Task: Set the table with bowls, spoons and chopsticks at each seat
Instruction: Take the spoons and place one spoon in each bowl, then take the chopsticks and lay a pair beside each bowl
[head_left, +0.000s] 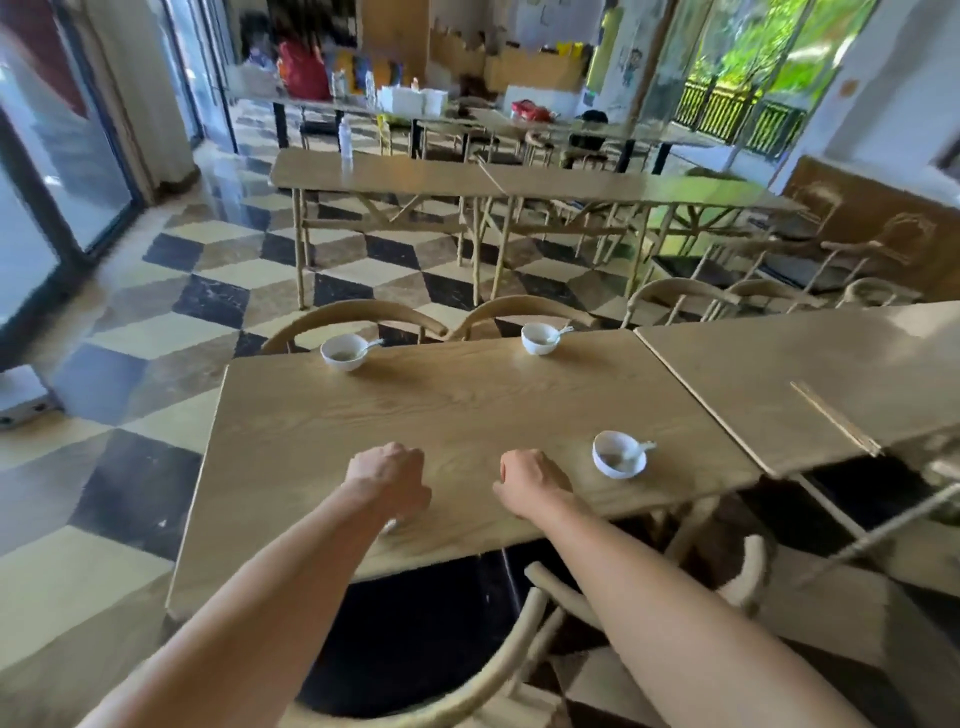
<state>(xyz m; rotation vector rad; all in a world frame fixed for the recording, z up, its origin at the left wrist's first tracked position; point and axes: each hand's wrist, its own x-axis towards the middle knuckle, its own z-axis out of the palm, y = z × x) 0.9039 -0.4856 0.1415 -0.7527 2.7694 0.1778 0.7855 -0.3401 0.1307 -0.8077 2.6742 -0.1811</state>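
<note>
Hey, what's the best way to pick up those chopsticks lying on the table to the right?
Pinch the chopsticks together at their near end, coming from above on the near side with the right hand. They lie flat, side by side, slanting toward the front edge of that table, so fingers likely get under them most easily there.

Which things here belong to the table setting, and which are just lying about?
Job in hand:
left bowl, right bowl, near bowl
a spoon in each, e.g. near spoon
chopsticks, on the next table

Lying about:
bottle on the far table
red bag
white boxes
</note>
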